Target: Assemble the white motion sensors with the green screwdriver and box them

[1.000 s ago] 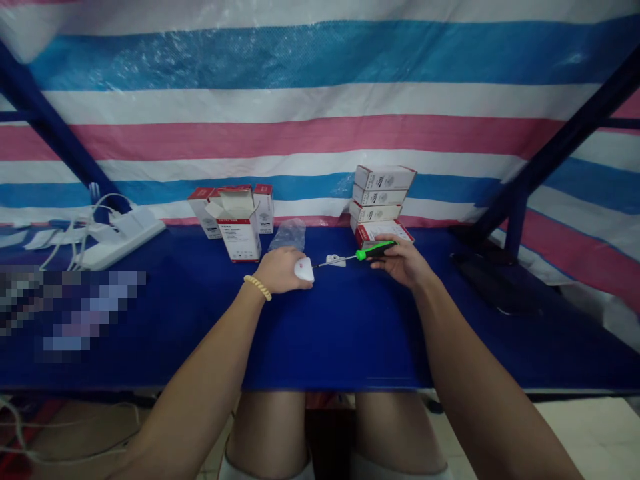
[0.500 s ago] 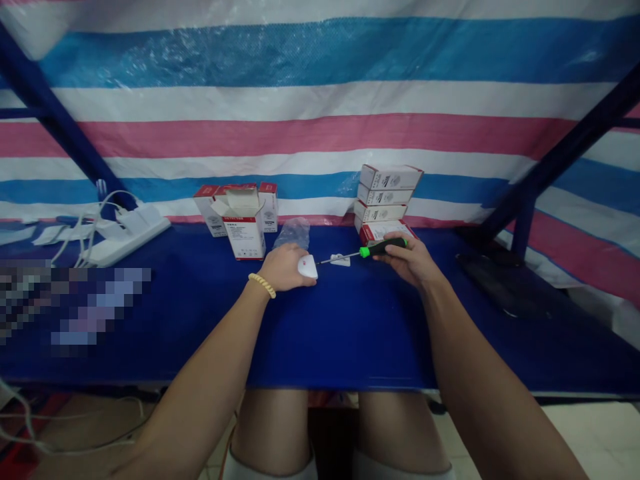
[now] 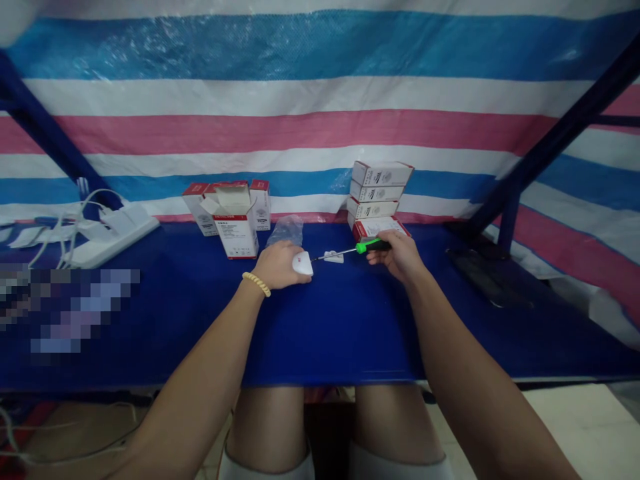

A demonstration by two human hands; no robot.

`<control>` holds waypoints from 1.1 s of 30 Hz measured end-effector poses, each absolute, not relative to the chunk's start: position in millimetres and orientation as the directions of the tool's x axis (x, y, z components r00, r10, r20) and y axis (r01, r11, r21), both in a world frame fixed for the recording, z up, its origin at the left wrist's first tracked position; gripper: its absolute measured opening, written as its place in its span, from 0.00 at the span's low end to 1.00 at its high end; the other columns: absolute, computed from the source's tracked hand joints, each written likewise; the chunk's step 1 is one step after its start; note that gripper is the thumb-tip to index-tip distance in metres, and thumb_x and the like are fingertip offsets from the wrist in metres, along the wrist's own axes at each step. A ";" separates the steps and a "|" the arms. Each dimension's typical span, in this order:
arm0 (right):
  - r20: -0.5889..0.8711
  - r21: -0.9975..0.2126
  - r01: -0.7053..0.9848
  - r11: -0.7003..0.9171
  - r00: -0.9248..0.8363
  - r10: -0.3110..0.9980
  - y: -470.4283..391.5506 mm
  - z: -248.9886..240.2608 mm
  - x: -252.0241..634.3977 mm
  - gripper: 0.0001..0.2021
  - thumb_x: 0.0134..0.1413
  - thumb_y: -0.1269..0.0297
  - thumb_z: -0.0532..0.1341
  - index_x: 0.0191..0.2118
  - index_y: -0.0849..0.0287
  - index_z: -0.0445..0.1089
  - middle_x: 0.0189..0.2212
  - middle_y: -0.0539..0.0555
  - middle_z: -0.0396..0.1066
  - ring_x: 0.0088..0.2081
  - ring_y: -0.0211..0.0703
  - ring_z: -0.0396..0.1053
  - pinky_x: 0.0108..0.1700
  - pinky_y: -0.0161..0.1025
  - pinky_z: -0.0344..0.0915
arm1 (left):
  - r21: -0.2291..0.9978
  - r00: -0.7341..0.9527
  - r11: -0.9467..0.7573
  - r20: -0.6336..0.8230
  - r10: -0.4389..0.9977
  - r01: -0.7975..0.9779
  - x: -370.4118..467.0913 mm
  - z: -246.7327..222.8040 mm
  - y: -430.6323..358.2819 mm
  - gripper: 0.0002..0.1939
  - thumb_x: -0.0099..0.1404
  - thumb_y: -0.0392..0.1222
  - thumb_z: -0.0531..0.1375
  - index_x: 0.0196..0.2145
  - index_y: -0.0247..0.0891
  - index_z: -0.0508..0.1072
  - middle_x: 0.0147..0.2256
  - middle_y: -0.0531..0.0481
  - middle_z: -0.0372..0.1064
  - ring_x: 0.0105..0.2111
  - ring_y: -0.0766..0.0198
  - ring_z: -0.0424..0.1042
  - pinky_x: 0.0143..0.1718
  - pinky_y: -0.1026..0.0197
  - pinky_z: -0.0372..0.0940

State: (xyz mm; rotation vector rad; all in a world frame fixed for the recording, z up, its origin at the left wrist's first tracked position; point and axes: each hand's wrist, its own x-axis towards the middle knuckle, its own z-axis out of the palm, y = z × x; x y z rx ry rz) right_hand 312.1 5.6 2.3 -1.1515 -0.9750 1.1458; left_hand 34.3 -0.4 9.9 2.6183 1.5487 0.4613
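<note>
My left hand [image 3: 280, 265] is closed around a small white plastic device [image 3: 303, 263] with a red mark on its face. In my right hand [image 3: 400, 255] is a screwdriver [image 3: 369, 247] with a green and black handle. Its thin shaft points left, and the tip meets the right edge of the white device; whether it sits in a screw is too small to tell. Behind the shaft, a small white plastic piece [image 3: 334, 257] lies on the blue table [image 3: 335, 320]. A clear plastic bag [image 3: 286, 231] rests just behind my left hand.
An opened white and red box [image 3: 237, 233] stands at the back left, with more boxes behind it. More such boxes [image 3: 380, 193] are stacked at the back right. A white power strip [image 3: 115, 240] with cables lies left, a dark phone-like slab [image 3: 487, 277] right.
The whole view has shifted slightly, so things appear a little further left. My right hand has turned on the screwdriver handle, while its tip stays at the white device in my left hand.
</note>
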 end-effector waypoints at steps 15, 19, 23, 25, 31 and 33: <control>0.015 -0.983 -0.164 0.085 0.388 0.922 11.9 -1.3 315.3 0.08 0.36 0.65 0.57 0.28 0.57 0.62 0.12 0.48 0.63 0.11 0.40 0.60 0.09 0.35 0.53 | 0.282 0.481 -0.568 0.323 0.815 0.773 39.9 9.5 -2.7 0.34 0.44 0.55 0.70 0.46 0.36 0.73 0.43 0.44 0.69 0.46 0.51 0.68 0.50 0.49 0.63; 0.028 -0.984 -0.147 0.099 0.423 0.906 12.1 -0.8 315.2 0.06 0.37 0.65 0.57 0.25 0.56 0.58 0.10 0.46 0.60 0.10 0.38 0.59 0.09 0.32 0.51 | 0.300 0.480 -0.584 0.356 0.802 0.754 43.0 8.7 -3.9 0.32 0.43 0.53 0.71 0.44 0.36 0.73 0.41 0.46 0.69 0.44 0.53 0.68 0.48 0.50 0.64; 0.023 -0.986 -0.138 0.095 0.448 0.894 11.2 0.9 313.9 0.06 0.37 0.65 0.57 0.25 0.56 0.58 0.10 0.46 0.60 0.10 0.37 0.58 0.08 0.32 0.50 | 0.313 0.488 -0.591 0.352 0.799 0.743 45.3 9.7 -5.7 0.30 0.44 0.52 0.71 0.43 0.36 0.73 0.40 0.46 0.70 0.43 0.53 0.68 0.47 0.51 0.64; 0.019 -0.985 -0.142 0.095 0.460 0.887 10.5 2.2 313.3 0.06 0.36 0.65 0.57 0.25 0.56 0.58 0.10 0.46 0.61 0.10 0.38 0.58 0.08 0.32 0.50 | 0.315 0.491 -0.591 0.343 0.801 0.743 45.8 10.3 -6.3 0.30 0.44 0.52 0.71 0.43 0.36 0.73 0.40 0.45 0.69 0.43 0.53 0.68 0.47 0.51 0.64; 0.041 -0.982 -0.137 0.132 0.528 0.848 8.6 4.9 313.3 0.06 0.35 0.65 0.57 0.23 0.55 0.57 0.09 0.46 0.60 0.09 0.38 0.57 0.07 0.32 0.47 | 0.323 0.486 -0.591 0.353 0.800 0.739 46.4 10.1 -6.9 0.30 0.43 0.52 0.71 0.43 0.35 0.72 0.40 0.45 0.69 0.43 0.53 0.68 0.47 0.52 0.64; 0.047 -0.980 -0.134 0.143 0.549 0.835 8.3 5.2 313.5 0.06 0.35 0.65 0.57 0.23 0.55 0.56 0.09 0.45 0.59 0.09 0.38 0.57 0.07 0.32 0.47 | 0.325 0.490 -0.596 0.353 0.797 0.735 46.6 9.7 -6.7 0.30 0.43 0.52 0.71 0.42 0.36 0.72 0.40 0.46 0.69 0.43 0.53 0.68 0.48 0.51 0.63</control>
